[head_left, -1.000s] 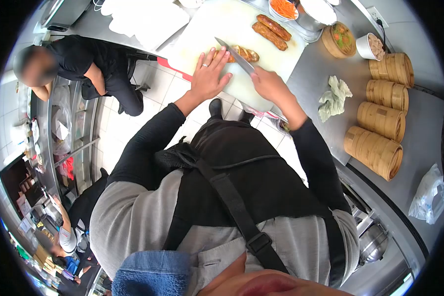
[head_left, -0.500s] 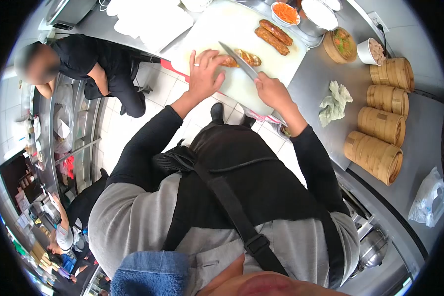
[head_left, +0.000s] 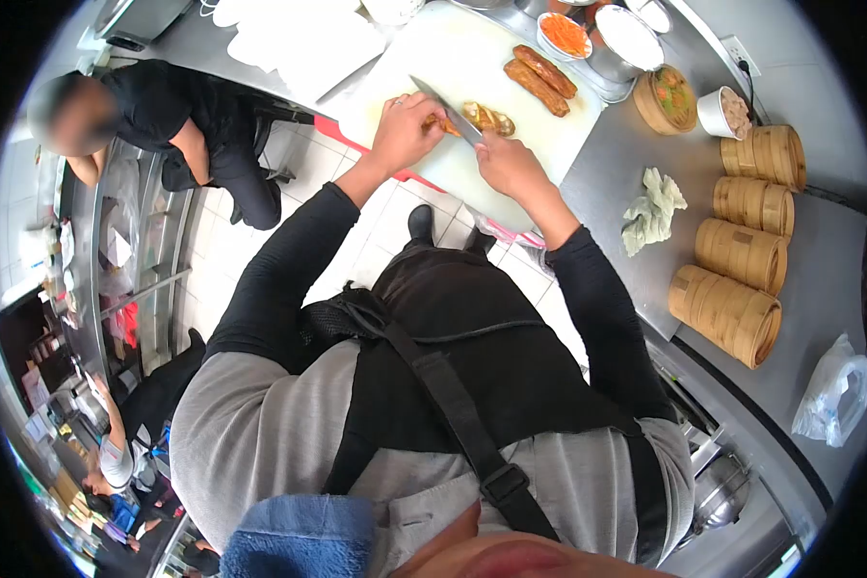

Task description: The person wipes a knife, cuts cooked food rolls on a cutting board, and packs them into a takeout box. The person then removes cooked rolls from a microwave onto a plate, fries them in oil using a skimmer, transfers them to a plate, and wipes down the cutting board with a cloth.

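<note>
My left hand (head_left: 407, 135) has its fingers curled over one end of a browned, sausage-like roll (head_left: 441, 125) on the white cutting board (head_left: 395, 82). My right hand (head_left: 512, 166) grips the handle of a kitchen knife (head_left: 445, 106), its blade slanting up and left across the roll, close to my left fingertips. Cut pieces of roll (head_left: 489, 118), pale inside, lie just right of the blade. Farther back on the board, two uncut rolls (head_left: 546, 72) rest side by side.
Shredded carrot in a bowl (head_left: 564, 36) and a metal pot (head_left: 624, 43) stand behind the board. To the right are a crumpled cloth (head_left: 654, 212), an open bamboo steamer (head_left: 665, 99) and several stacked steamers (head_left: 727, 313). A person in black (head_left: 188, 120) sits at left.
The knife and my right hand have shifted left along the roll. My left fingers have curled in, and the cut pieces now lie apart, right of the blade.
</note>
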Demonstrator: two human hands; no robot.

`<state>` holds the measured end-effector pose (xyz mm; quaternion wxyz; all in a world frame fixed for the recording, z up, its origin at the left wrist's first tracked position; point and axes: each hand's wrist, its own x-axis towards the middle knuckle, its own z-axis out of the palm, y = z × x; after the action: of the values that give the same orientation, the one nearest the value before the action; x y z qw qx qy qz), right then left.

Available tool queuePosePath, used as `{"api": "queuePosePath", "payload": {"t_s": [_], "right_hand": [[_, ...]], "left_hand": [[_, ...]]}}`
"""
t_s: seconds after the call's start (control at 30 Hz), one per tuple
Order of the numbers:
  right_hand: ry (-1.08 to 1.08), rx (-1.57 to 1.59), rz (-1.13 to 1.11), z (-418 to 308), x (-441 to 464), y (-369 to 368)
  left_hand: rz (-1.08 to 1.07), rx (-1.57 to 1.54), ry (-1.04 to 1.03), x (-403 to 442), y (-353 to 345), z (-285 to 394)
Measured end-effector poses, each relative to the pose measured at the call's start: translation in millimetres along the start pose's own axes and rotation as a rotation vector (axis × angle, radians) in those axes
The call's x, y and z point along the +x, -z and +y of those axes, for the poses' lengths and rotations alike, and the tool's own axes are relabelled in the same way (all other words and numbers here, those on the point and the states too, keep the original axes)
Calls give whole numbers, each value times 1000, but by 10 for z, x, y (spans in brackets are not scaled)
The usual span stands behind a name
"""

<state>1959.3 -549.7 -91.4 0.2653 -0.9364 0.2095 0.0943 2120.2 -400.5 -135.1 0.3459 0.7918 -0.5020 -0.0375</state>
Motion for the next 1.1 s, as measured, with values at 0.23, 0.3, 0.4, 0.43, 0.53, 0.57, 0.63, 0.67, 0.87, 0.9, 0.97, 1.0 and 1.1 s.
{"api": "queuePosePath", "payload": {"t_s": [0.23, 0.3, 0.4, 0.43, 0.53, 0.57, 0.63, 0.67, 0.87, 0.9, 0.97, 1.0, 1.1], "right_hand": [[-60, 36, -56, 129, -331, -75], [-30, 15, -18, -23, 26, -163], [-81, 17, -29, 43, -264, -136], [-92, 10, -47, 72, -381, -127], [-132, 29, -59, 72, -411, -166], [-115, 31, -42, 56, -292, -194], [-83, 33, -16, -9, -7, -257], [-81, 16, -13, 0, -22, -193], [-143, -142, -152, -254, -480, 657], [-133, -162, -157, -266, -495, 664], [-113, -209, -175, -258, -516, 666], [-105, -203, -168, -251, -492, 618], [-65, -149, -115, -196, -187, 232]], "left_hand": [[41, -43, -10, -90, -5, 11], [86, -41, -47, -79, -37, -19], [68, -28, -4, -70, -55, -33], [74, -44, -7, -78, -48, -29], [81, -74, -10, -130, -45, -2], [91, -70, -15, -100, -52, -15], [136, -69, -35, -70, -12, 14], [171, -70, -53, -70, 34, 32], [203, -165, -33, -192, 123, -62], [200, -197, -45, -164, 105, -89], [178, -209, -84, -89, 52, -140], [167, -216, -102, -73, 25, -154], [126, -278, -22, -57, -35, -175]]}}
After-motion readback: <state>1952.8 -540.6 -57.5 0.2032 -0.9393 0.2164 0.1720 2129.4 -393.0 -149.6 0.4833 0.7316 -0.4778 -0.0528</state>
